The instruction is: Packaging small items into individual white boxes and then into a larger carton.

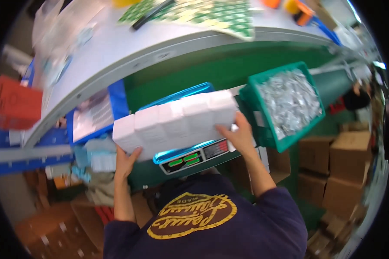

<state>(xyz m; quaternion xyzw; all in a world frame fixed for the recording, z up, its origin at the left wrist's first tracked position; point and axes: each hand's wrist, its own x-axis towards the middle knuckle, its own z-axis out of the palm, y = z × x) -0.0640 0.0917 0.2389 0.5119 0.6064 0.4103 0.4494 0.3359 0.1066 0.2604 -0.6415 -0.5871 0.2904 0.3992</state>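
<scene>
A row of several white boxes (173, 123) is held lengthwise between my two hands, over a weighing scale with a blue pan (177, 96). My left hand (126, 162) grips the left end of the row, thumb on the near side. At the other end my right hand (237, 133) presses in, its thumb on the near face. The scale's display panel (190, 159) shows lit green digits below the boxes. Most of the pan is hidden behind the row, so I cannot tell whether the boxes touch it.
Right of the scale stands a green crate (270, 125) full of small silvery packets (289, 101). A blue bin (119, 101) sits at left, near a red box (17, 103). A raised white shelf (103, 47) spans the back. Cardboard boxes (345, 159) are stacked at right.
</scene>
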